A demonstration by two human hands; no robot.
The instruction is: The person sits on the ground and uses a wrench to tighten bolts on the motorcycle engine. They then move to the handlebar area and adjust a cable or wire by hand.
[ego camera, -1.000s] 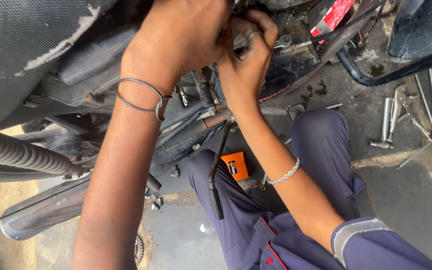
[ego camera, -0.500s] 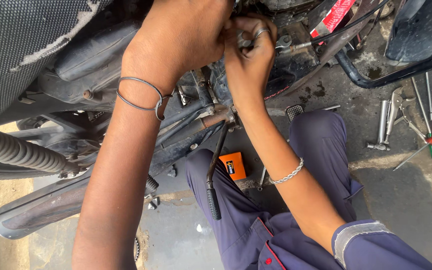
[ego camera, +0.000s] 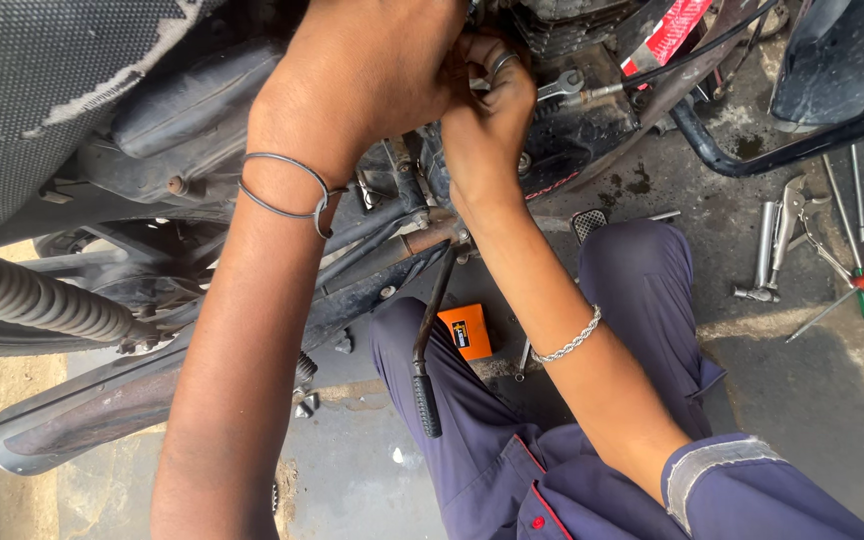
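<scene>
Both hands (ego camera: pixel 432 85) gripping greasy metal engine (ego camera: pixel 582 100) part.

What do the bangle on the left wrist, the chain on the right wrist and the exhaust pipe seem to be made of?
Bangle on the left hand: thin dark wire, probably metal, dull grey sheen. Chain bracelet below the right hand: silvery linked metal, bright glints. Exhaust pipe: metal, likely chromed, scuffed, with a shiny rim and dusty reflective surface.

Soft, even daylight lights the scene, with deep shadow under the motorcycle (ego camera: pixel 252 200) and slightly soft close foreground.
</scene>
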